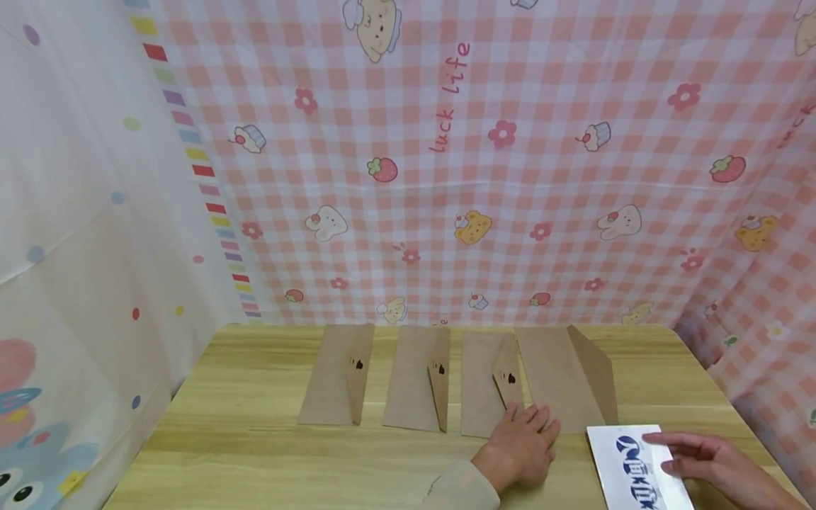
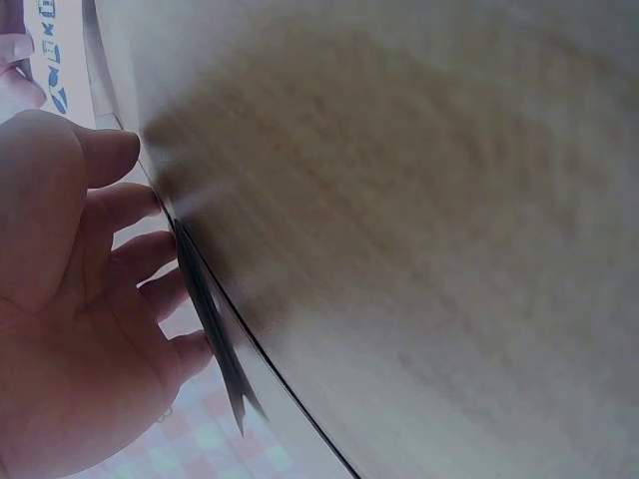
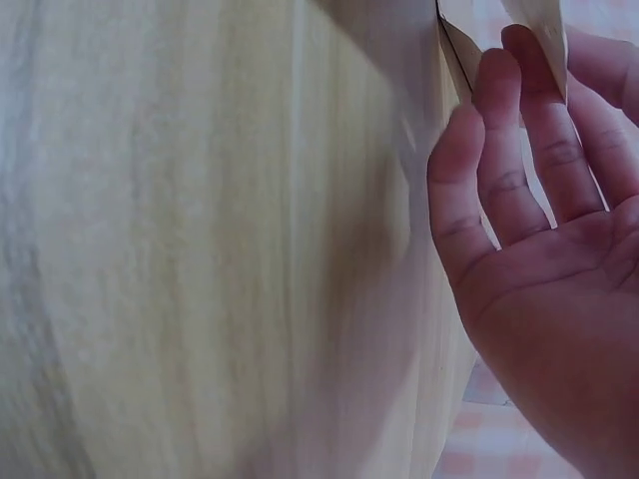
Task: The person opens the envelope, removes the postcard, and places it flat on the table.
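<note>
Beneath the loosely spread right hand, the card is risking a slip if contact is slack; whether it is being pinched, I cannot tell. Left of that, the relaxed left hand, gripping nothing, is touching an envelope, risking a crease through pressing.

Four envelopes lie in a row on the light wooden table, near its back edge. From left to right come the first brown paper envelope, the second brown paper envelope and the third brown paper envelope, spaced apart, flaps folded inward from their right sides. Just beside the third lies the fourth brown paper envelope, its flap spread to the right. The left hand lies at the front corners of the third and fourth. Before the fourth's front right corner is a white rectangular card with blue print, the right hand at its right edge. A pink-and-white checked fabric hangs behind the table.
</note>
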Action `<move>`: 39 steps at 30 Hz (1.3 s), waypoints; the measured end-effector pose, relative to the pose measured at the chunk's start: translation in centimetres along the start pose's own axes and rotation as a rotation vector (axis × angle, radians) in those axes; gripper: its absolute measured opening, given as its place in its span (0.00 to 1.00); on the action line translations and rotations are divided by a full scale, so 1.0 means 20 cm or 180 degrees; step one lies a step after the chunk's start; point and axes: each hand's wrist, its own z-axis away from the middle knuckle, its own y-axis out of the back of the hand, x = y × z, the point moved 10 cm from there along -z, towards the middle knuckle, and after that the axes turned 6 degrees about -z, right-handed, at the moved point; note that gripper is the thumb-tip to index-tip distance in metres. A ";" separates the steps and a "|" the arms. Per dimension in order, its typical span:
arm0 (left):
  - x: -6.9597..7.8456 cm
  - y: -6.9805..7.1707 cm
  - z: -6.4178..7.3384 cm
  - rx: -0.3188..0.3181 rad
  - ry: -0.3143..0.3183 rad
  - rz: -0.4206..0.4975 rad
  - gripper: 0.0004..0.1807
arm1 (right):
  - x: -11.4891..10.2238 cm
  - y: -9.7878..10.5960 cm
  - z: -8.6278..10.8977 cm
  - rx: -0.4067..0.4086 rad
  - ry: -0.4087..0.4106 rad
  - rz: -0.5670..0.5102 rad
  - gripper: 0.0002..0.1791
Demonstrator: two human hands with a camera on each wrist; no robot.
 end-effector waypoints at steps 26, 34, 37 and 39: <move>0.01 0.01 -0.01 0.0150 0.0010 0.0094 0.28 | 0.00 -0.14 -0.04 -0.0372 -0.0051 0.0228 0.20; 0.00 0.01 -0.01 0.0128 0.0006 0.0106 0.29 | -0.02 -0.15 -0.06 -0.0309 0.0081 0.0385 0.22; 0.00 0.00 -0.01 0.0113 0.0002 0.0120 0.29 | -0.04 -0.15 -0.07 -0.0334 0.0231 0.0524 0.22; 0.00 0.00 -0.01 0.0102 0.0001 0.0138 0.29 | -0.05 -0.16 -0.07 -0.0354 0.0329 0.0610 0.23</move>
